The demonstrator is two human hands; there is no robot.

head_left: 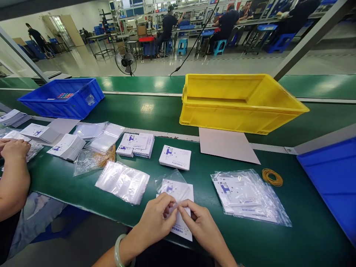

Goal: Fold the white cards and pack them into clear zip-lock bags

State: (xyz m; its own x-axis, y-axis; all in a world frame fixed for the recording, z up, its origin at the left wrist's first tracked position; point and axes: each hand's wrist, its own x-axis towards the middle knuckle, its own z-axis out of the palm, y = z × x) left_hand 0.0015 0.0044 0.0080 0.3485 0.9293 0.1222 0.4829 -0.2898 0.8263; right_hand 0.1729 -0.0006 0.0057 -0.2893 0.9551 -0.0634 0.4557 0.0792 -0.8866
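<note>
Two hands meet at lower centre: the left hand (155,217) and the right hand (202,225) pinch a clear bag (179,187) over white cards (183,231). Bagged cards (244,194) lie at lower right, loose cards (175,157) near centre, a yellow bin (236,116) beyond, a fan (125,61) upper left.

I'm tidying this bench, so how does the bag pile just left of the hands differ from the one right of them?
The left bag pile shows no print, while the right bag pile shows white cards with blue print. The left bag pile covers less of the green table than the right bag pile. Both are glossy, clear plastic.
</note>
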